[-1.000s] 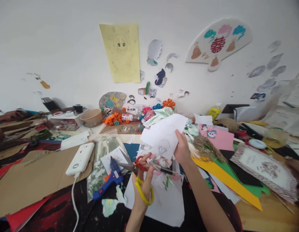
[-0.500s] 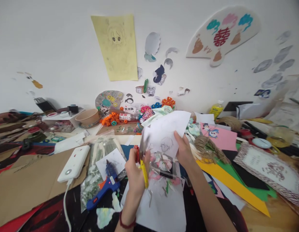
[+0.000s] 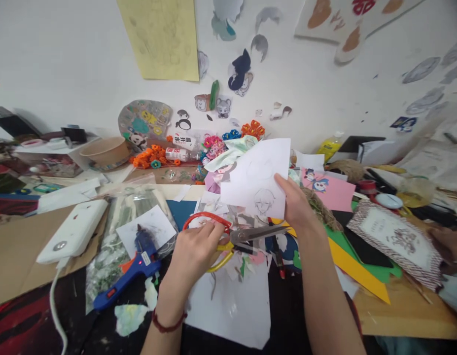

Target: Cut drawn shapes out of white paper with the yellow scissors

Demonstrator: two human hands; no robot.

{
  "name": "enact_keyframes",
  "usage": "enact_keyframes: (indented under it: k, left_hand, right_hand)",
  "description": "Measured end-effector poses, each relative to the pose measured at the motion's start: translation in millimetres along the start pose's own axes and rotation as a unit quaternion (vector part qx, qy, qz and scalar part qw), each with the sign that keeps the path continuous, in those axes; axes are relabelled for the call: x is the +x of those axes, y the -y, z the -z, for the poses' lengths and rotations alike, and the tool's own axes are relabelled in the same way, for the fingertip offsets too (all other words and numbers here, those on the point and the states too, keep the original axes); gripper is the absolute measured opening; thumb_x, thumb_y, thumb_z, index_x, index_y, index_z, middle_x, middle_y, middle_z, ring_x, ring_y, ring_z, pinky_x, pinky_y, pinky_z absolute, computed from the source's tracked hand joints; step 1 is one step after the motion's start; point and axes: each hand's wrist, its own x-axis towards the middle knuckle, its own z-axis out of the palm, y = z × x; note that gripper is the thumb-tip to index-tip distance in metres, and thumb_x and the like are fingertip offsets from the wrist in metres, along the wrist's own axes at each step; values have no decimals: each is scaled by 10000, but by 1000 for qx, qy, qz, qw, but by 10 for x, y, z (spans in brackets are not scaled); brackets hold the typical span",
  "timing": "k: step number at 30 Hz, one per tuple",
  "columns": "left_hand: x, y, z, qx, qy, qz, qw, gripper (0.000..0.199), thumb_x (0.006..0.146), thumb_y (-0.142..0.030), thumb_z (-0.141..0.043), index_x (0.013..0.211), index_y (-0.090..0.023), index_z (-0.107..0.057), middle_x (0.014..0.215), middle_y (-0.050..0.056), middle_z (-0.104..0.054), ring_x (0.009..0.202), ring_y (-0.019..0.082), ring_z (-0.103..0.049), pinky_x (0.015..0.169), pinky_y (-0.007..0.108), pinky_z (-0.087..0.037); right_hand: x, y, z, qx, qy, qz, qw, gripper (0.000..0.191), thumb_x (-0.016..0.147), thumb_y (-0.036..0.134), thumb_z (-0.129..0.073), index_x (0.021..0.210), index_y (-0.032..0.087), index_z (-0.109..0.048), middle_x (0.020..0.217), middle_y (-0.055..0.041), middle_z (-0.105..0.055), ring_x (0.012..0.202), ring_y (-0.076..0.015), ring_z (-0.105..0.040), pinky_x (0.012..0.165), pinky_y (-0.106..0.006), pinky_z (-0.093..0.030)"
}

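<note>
My left hand (image 3: 194, 246) grips a pair of scissors (image 3: 250, 233) with red and yellow handles. Its blades point right, just below a white sheet of paper (image 3: 246, 172), and look nearly closed. Between the thumb and fingers of my right hand (image 3: 295, 199) is the right edge of that sheet. A pencil sketch of a head shows near its bottom right, with fainter lines above. Under the scissors, paper scraps (image 3: 246, 264) lie on another white sheet (image 3: 231, 310). A dark pen-like item (image 3: 278, 251) with a red end is close to the blade tips.
On the left are a blue glue gun (image 3: 134, 276), a white power strip (image 3: 73, 231) with a cord, and a plastic bag (image 3: 113, 246). Twine (image 3: 320, 207), coloured paper (image 3: 357, 271) and a framed card (image 3: 396, 241) lie right. Another person's hand (image 3: 448, 241) is at the right edge.
The scissors have swung from pointing up at the sheet's left edge to pointing right beneath it. My right hand has turned the sheet. The view has tilted down.
</note>
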Motion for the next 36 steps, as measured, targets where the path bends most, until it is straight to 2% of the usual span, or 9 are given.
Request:
enact_keyframes:
  k: [4, 11, 21, 30, 36]
  left_hand:
    - [13, -18, 5, 40, -1, -21, 999, 149, 914, -191, -559, 772, -166, -597, 595, -19, -569, 449, 116, -424, 468, 268, -268]
    - [0, -24, 3, 65, -6, -19, 998, 181, 924, -209, -563, 748, -169, -582, 600, -33, -578, 446, 96, -443, 458, 247, -290]
    - [-19, -26, -5, 80, -20, -12, 997, 193, 939, -221, -536, 763, -172, -600, 587, -33, -584, 429, 100, -452, 448, 253, -287]
    - [-13, -34, -15, 83, -30, -16, 996, 207, 940, -211, -525, 749, -175, -595, 555, -37, -561, 417, 108, -455, 435, 261, -299]
    - [-11, -31, -8, 82, -33, -16, 996, 218, 943, -200, -506, 742, -178, -585, 557, -37, -562, 417, 106, -465, 433, 255, -310]
  right_hand:
    - [-10, 7, 23, -14, 8, -7, 1000, 371, 800, 452, -692, 1115, 256, -687, 1145, -38, -746, 1140, -272, -669, 917, -400, -577]
    - [-9, -43, 36, -39, 39, -26, 998, 426, 791, 462, -691, 1166, 262, -674, 1173, -37, -736, 1128, -269, -675, 914, -410, -578]
    - [-34, -40, 24, -58, 30, -17, 998, 381, 794, 468, -686, 1125, 280, -685, 1200, -18, -727, 1240, -259, -611, 1013, -409, -529]
    - [-35, -35, 43, -75, 10, -20, 997, 428, 780, 492, -698, 1133, 252, -665, 1232, -44, -712, 1199, -272, -635, 974, -414, -552]
    - [-27, -39, 40, -69, 17, -15, 997, 415, 782, 491, -696, 1123, 255, -668, 1196, -44, -727, 1217, -268, -623, 1002, -412, -537]
